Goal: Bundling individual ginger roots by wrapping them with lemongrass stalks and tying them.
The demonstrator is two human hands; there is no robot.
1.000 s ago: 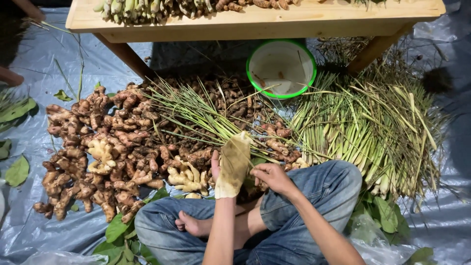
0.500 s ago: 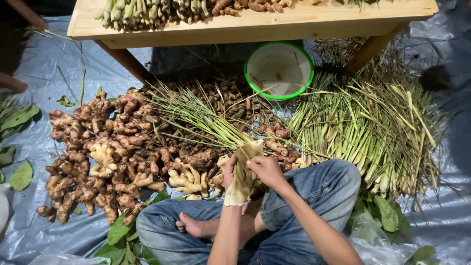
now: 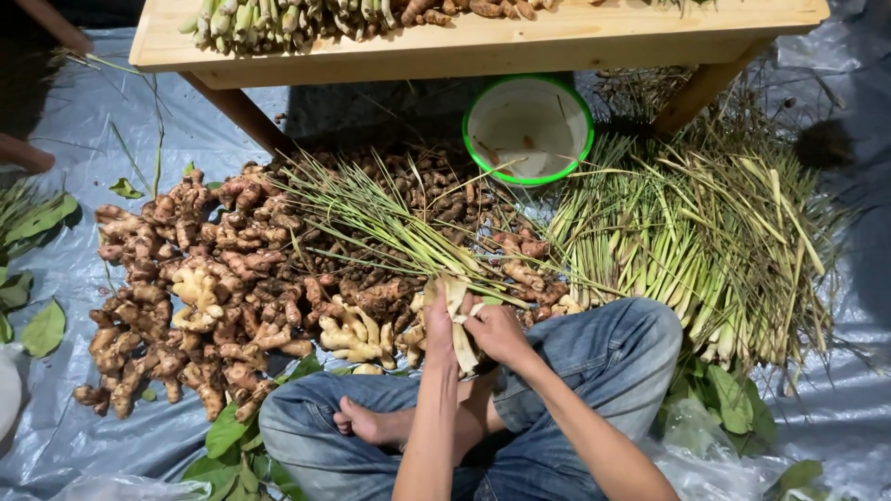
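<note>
A pale husk (image 3: 458, 320) sits over the person's lap, by the lemongrass bunch's (image 3: 390, 227) base. The left hand (image 3: 439, 327) grips it, fingers curled; the right hand (image 3: 497, 332) pinches its edge. Ginger (image 3: 195, 288) lies left, more lemongrass stalks (image 3: 705, 241) right, a bowl (image 3: 528, 130) beyond.

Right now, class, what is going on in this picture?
A person sits cross-legged on a grey plastic sheet. The left hand and the right hand both grip the pale base of a lemongrass bundle lying across a heap of ginger roots. A bigger lemongrass pile lies to the right, and a green-rimmed bowl sits under a wooden table.
</note>
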